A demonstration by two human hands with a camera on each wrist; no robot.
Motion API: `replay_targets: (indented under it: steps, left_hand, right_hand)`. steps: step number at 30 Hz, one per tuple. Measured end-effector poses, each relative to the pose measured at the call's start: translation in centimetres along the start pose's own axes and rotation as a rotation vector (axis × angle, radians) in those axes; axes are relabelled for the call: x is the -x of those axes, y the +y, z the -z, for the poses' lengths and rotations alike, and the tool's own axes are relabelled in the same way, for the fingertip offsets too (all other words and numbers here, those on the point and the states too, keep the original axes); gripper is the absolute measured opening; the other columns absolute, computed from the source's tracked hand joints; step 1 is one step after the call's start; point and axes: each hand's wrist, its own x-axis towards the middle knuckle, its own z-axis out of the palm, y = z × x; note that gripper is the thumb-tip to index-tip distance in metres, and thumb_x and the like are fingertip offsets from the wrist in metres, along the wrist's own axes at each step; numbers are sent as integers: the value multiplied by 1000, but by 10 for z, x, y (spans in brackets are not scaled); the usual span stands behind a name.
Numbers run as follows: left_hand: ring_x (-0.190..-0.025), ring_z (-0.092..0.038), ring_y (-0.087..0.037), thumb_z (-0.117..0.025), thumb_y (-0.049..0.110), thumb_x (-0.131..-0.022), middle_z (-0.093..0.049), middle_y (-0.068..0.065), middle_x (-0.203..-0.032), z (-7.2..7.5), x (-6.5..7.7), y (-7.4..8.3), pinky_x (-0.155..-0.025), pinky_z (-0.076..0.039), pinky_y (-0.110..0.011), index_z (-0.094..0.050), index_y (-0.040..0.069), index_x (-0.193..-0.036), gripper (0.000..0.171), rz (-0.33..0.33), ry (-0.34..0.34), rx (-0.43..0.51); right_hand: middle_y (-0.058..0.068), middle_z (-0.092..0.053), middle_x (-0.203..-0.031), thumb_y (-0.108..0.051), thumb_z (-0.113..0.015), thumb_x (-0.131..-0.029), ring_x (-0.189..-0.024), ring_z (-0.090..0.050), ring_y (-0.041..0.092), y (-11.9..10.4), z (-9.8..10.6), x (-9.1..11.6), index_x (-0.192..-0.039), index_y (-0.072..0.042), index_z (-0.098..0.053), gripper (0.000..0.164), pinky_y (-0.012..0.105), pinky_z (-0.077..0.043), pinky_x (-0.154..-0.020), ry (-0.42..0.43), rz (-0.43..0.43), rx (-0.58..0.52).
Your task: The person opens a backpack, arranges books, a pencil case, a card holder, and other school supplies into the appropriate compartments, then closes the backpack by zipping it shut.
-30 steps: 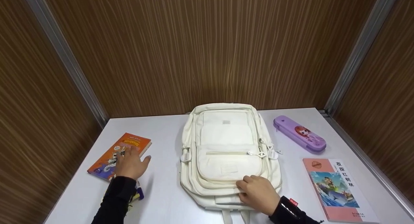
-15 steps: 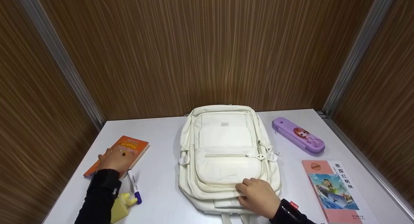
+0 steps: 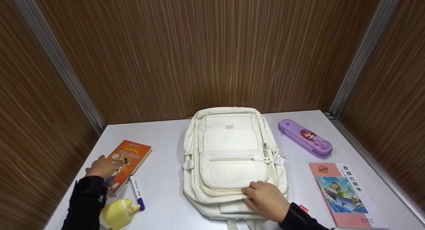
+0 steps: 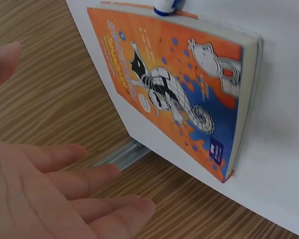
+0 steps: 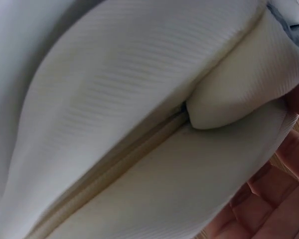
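Right hand (image 3: 267, 201) gripping the white backpack's (image 3: 232, 140) lower edge; left hand (image 3: 101, 168) relaxed over the orange book (image 3: 136, 152).

The backpack lies mid-surface (image 3: 166, 157), front pocket upward, its contents hidden; a purple pencil case (image 3: 303, 137) rests closed to its right, above a pink-and-white book (image 3: 345, 193). The right wrist view shows what the head view hides: fingers curled under the bag's edge, near a zip seam (image 5: 124, 164) between folds. The left wrist view reveals an open palm, fingers extended and holding nothing, and the book's page edges. Only the head view shows the whole marker (image 3: 136, 191) beside that book, and the yellow bottle (image 3: 116, 214).
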Motion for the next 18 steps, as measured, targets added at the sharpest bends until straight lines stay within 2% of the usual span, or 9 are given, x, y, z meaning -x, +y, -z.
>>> replay_targets:
  steps: [3,6,8,12,18]
  left_hand:
    - [-134,-12,-64,-44,52,-96,-8,-49,-146,3,-4,-7,-112,-10,-72,2,-21,-145,99,11,-28,44]
    - [-136,-10,-64,-45,54,-96,-3,-48,-148,3,-8,-17,-113,-14,-71,7,-20,-145,103,-17,-55,81]
    - [-135,-14,-62,-46,55,-95,-2,-48,-148,2,-10,-24,-114,-18,-69,9,-20,-145,105,-33,-72,101]
    - [-134,-19,-61,-48,56,-93,-4,-49,-147,3,-14,-36,-115,-19,-66,10,-21,-144,109,-40,-90,108]
    - [-135,-19,-61,-48,51,-94,-5,-50,-145,7,-20,-45,-116,-18,-66,10,-22,-143,105,-30,-112,124]
  right_hand:
    - [-5,-62,-76,-23,-74,-77,-64,-54,12,0,1,0,-95,-16,-74,19,27,-47,-57,-15,-6,-7]
    - [-6,-62,-75,-24,-74,-77,-63,-53,11,0,1,0,-95,-16,-74,19,26,-46,-56,-14,-5,-6]
    - [-6,-61,-75,-24,-75,-77,-63,-53,11,0,1,0,-95,-16,-74,20,26,-46,-55,-9,-3,-4]
    - [-6,-61,-75,-25,-75,-77,-63,-53,10,0,1,0,-95,-16,-74,20,26,-45,-54,-11,-3,-8]
    - [-7,-62,-76,-25,-74,-78,-63,-52,10,1,2,-1,-97,-17,-75,21,25,-43,-53,-36,-13,-28]
